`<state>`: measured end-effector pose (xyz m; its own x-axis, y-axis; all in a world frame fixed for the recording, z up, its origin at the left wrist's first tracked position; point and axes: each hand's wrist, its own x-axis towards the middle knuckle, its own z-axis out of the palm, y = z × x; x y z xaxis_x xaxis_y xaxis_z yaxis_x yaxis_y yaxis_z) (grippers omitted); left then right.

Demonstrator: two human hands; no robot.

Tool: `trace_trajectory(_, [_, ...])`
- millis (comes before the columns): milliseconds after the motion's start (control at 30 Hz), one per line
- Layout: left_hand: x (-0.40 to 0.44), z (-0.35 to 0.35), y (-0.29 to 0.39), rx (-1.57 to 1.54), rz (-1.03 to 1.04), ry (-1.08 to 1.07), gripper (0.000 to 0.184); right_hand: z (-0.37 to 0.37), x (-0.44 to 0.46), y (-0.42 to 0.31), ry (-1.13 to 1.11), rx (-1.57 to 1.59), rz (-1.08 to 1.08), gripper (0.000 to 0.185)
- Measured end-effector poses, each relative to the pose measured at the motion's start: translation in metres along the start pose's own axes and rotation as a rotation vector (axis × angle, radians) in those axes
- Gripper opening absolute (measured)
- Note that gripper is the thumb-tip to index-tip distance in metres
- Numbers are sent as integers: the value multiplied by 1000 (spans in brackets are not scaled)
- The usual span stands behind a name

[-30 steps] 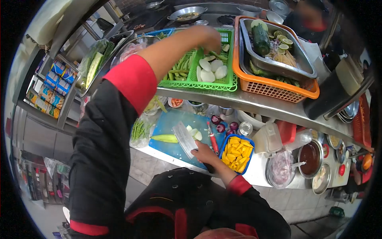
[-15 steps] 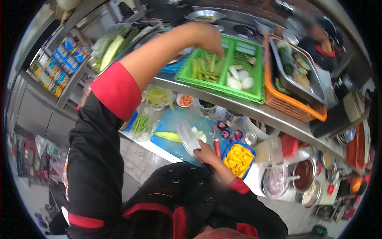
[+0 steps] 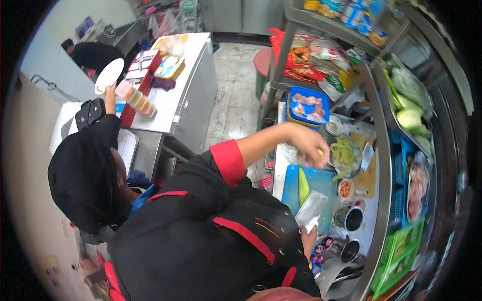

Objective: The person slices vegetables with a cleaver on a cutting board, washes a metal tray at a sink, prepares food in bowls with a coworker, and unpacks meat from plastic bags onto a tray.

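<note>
My left hand [image 3: 310, 146] is above the far end of the blue cutting board [image 3: 325, 181], its fingers pinched, with a small yellow-green bit at the fingertips, too small to name. My right hand [image 3: 308, 239] is shut on the handle of a cleaver [image 3: 312, 208], whose wide blade lies over the board. Beside the blade is a long pale-green vegetable [image 3: 303, 185]. Just past my left hand stands a bowl heaped with light-green strips [image 3: 345, 154]. A small bowl of orange-red pieces [image 3: 345, 189] is beside the board.
A co-worker in a black cap [image 3: 83, 183] stands close on the left, holding a white plate [image 3: 109, 76]. Raw meat fills a blue tub [image 3: 309, 104] beyond my left hand. A metal shelf edge [image 3: 380, 200] runs along the right, with a green basket [image 3: 400, 258]. Metal pots [image 3: 348, 218] stand below.
The view has swung left, bringing the co-worker into sight. My left hand has come away from the green basket and down near the board. My right hand still holds the cleaver.
</note>
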<state>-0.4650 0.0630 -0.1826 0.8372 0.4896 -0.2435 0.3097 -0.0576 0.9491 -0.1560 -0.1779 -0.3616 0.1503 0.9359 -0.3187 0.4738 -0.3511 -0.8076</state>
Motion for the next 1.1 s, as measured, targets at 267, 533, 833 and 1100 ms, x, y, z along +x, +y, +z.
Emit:
trace_trajectory(267, [-168,-175,-245,-979,59,1363,24,12,42,16,42,75,-51,48])
trace_trajectory(533, [-488,-305,-203,-1031,1133,2168,57,-27,77,72,-102,-113,91,51])
trace_trajectory(833, [-198,-214,-190,-768,193,965,45,13,61,-10,153,-4,33,40])
trace_trajectory(1100, [76,20,-165,195,114,7,28,11,10,7,496,-347,85,24])
